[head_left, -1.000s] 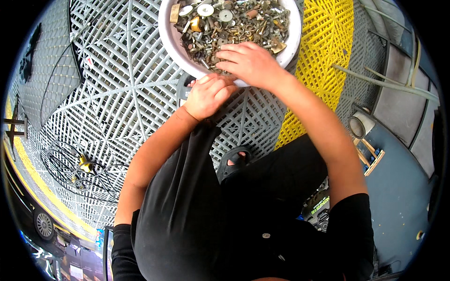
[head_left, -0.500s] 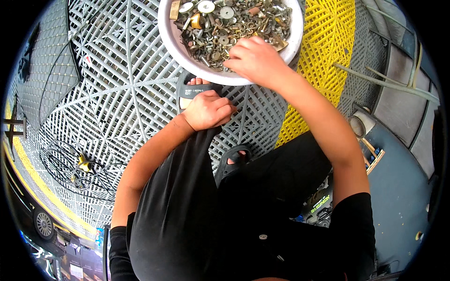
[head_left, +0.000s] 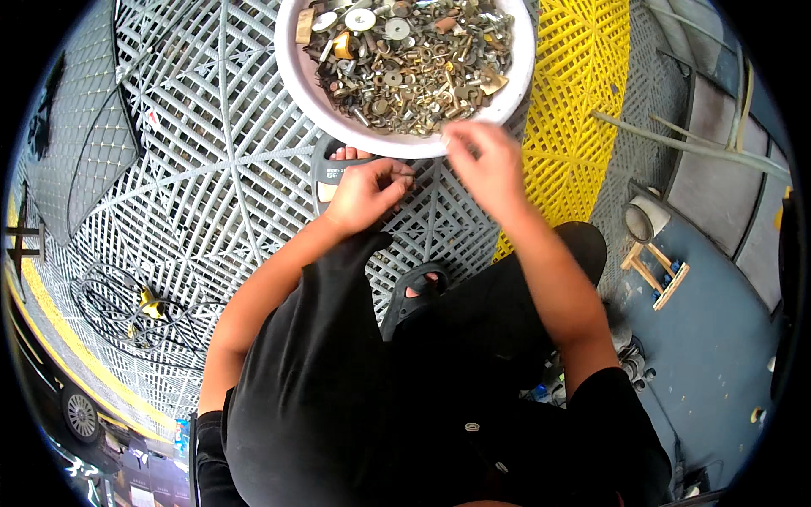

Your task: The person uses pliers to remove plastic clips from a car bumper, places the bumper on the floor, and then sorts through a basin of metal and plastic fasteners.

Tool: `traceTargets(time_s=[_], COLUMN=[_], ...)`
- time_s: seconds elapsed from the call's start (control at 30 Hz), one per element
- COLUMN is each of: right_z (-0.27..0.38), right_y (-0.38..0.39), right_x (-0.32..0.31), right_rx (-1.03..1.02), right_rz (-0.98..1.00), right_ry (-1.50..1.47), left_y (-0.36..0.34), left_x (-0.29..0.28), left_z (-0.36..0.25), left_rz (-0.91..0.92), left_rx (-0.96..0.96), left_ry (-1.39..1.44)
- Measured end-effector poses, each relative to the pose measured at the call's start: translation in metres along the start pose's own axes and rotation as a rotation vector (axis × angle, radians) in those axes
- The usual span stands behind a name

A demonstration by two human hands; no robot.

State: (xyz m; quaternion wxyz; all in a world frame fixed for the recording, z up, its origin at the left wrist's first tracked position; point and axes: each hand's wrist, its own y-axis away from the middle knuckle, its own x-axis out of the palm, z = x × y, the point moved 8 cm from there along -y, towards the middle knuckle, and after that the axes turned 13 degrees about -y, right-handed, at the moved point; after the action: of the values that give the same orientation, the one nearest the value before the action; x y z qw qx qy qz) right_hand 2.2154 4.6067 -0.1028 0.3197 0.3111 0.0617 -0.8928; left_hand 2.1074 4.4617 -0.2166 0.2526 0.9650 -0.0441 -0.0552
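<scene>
A white basin [head_left: 297, 80] full of loose bolts, nuts, washers and other small metal parts [head_left: 414, 80] stands at the top of the view. My right hand [head_left: 490, 165] is just at the basin's near rim, slightly blurred. Its thumb and fingers come together at the tips; whatever is between them is too small to make out. Over my knee, below the basin, my left hand [head_left: 367, 194] is curled with thumb against fingers. Anything inside that hand is hidden. Large washers [head_left: 397, 29] and an orange-yellow piece [head_left: 342, 46] lie among the parts.
Grey plastic grid flooring [head_left: 253, 177] with a yellow strip [head_left: 574, 101] runs under the basin. A coiled black cable [head_left: 118, 308] lies at left. A small wooden stool [head_left: 659, 275] and a hose [head_left: 693, 144] are at right. My sandalled feet are beneath the basin and my hands.
My right hand has come out of the metal parts, back over the basin's near rim toward my left hand. My left hand has turned, its thumb and fingertips now showing.
</scene>
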Motion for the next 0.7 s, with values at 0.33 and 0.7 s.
traceTargets(time_s=[0.33,0.7], right_z=[-0.023,-0.042], right_y=[0.047,0.059], right_x=[0.049,0.052], right_rx=[0.255,0.48], right_rz=[0.186,0.261], right_ry=[-0.191,-0.382], left_y=[-0.002,-0.005], left_x=[0.021,0.021], left_z=[0.012,0.016], left_rz=[0.222,0.297], left_rx=[-0.108,-0.168], left_ry=[0.482,0.487])
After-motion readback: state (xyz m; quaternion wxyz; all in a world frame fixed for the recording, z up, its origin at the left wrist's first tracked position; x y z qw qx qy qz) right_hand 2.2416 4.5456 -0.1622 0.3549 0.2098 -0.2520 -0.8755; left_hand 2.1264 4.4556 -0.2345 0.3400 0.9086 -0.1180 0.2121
